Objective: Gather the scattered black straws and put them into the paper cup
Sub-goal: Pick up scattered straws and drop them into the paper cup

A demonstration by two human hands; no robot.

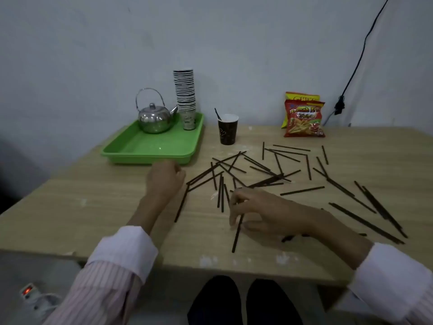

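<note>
Barely started: one straw (217,114) stands in the paper cup (228,133) by the table's (93,207) far edge, many straws (302,190) lie scattered middle to right, the right hand (264,214) pinches one, the left hand (164,180) curls (contents hidden, cannot tell).

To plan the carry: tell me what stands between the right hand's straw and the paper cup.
Nothing upright. Only loose straws lie flat between the right hand, pinching its straw, and the paper cup. The green tray sits left.
</note>
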